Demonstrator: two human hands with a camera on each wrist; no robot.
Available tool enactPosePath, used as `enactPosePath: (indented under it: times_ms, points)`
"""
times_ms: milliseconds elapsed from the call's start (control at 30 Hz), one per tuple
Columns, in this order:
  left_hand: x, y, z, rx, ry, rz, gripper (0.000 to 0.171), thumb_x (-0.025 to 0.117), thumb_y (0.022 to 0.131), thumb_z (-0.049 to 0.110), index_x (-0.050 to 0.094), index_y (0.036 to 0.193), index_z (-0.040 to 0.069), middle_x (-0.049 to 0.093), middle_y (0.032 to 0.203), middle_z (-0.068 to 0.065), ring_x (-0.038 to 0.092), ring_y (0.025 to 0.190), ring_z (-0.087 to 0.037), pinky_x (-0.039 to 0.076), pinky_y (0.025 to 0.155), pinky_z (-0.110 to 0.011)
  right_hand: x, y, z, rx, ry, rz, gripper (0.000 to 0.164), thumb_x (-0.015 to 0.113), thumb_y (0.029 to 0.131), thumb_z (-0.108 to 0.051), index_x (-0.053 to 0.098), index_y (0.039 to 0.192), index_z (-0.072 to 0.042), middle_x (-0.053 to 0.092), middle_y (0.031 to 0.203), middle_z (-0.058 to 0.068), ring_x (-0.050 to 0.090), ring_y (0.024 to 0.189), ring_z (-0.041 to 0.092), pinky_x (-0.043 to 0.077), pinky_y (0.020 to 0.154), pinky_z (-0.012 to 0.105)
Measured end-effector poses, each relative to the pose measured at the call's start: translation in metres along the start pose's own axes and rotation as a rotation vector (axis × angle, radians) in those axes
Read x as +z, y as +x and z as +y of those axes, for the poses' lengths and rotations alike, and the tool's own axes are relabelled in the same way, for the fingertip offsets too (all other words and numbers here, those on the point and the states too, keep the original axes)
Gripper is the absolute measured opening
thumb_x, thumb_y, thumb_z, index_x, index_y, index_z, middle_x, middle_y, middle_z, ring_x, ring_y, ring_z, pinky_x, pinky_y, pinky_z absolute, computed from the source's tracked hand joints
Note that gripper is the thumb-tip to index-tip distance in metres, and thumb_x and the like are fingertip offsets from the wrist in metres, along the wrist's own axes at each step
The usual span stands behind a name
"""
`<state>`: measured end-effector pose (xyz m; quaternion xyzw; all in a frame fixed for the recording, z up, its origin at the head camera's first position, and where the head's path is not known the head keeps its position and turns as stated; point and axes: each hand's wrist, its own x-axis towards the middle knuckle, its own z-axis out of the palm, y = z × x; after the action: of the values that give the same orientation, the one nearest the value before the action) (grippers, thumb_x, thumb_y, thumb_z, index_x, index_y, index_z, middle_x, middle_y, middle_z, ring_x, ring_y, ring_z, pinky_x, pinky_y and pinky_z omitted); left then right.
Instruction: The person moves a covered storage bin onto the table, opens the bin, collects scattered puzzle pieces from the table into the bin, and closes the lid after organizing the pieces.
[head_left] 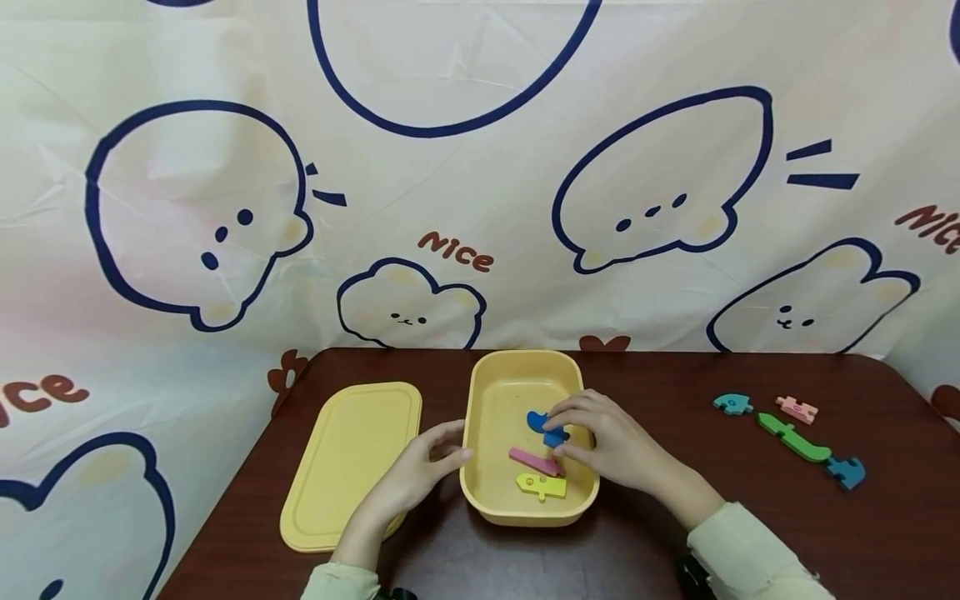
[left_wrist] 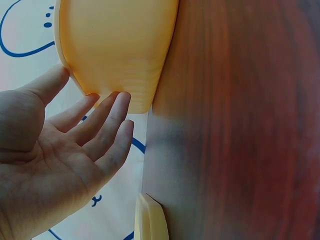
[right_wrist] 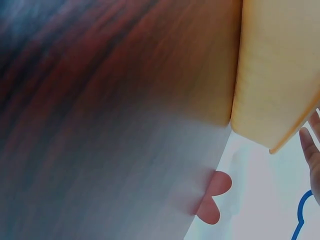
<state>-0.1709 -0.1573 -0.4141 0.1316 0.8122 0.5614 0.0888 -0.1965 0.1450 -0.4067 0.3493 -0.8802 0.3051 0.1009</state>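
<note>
A deep yellow plastic box (head_left: 491, 408) stands on the table. My left hand (head_left: 423, 467) rests at its left side, thumb at the rim and relaxed fingertips against the outer wall, as the left wrist view shows. Over the right rim reaches my right hand (head_left: 611, 437), its thumb and fingers pinching a blue puzzle piece (head_left: 555, 437) inside the box; the fingers partly cover it. Below that piece lie a pink stick-shaped piece (head_left: 534, 461) and a yellow puzzle piece (head_left: 542, 485). In the right wrist view, only some fingertips (right_wrist: 307, 142) show beside the box.
A yellow lid (head_left: 352, 458) lies flat left of the box. On the right of the dark wood table (head_left: 660, 383) are a teal piece (head_left: 732, 404), a pink piece (head_left: 797, 409), a green piece (head_left: 791, 437) and a blue piece (head_left: 847, 472). A patterned cloth (head_left: 517, 208) hangs behind.
</note>
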Motion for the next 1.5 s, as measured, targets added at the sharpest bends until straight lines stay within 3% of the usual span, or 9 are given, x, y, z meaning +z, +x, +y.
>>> enactPosePath:
  times_ms: [767,1200,1500]
  points:
    - [0.003,0.004,0.000,-0.004,-0.010,-0.010,0.049,0.062,0.099,0.016,0.048,0.142,-0.004,0.055,0.136,-0.024,0.055,0.121,-0.038,0.046,0.098,-0.049,-0.003,-0.003,0.006,-0.018,0.005,0.050,0.028,0.085,0.079,-0.014,0.076,0.105,-0.016,0.066,0.115,-0.006,0.054,0.113,0.017,0.045,0.095,0.046]
    - [0.003,0.004,-0.002,0.017,0.018,-0.018,0.049,0.062,0.099,0.016,0.048,0.141,-0.005,0.057,0.132,-0.024,0.056,0.120,-0.038,0.046,0.098,-0.050,-0.011,-0.009,0.005,0.013,-0.018,0.080,0.030,0.084,0.080,-0.014,0.075,0.108,-0.022,0.065,0.116,-0.010,0.054,0.112,0.015,0.047,0.092,0.044]
    - [0.001,0.002,-0.004,0.022,0.019,-0.008,0.048,0.062,0.099,0.014,0.048,0.140,-0.007,0.058,0.129,-0.024,0.056,0.119,-0.038,0.046,0.097,-0.049,-0.022,-0.012,0.005,0.017,-0.047,0.132,0.030,0.081,0.081,-0.002,0.075,0.107,-0.016,0.067,0.115,-0.006,0.057,0.111,0.016,0.051,0.091,0.043]
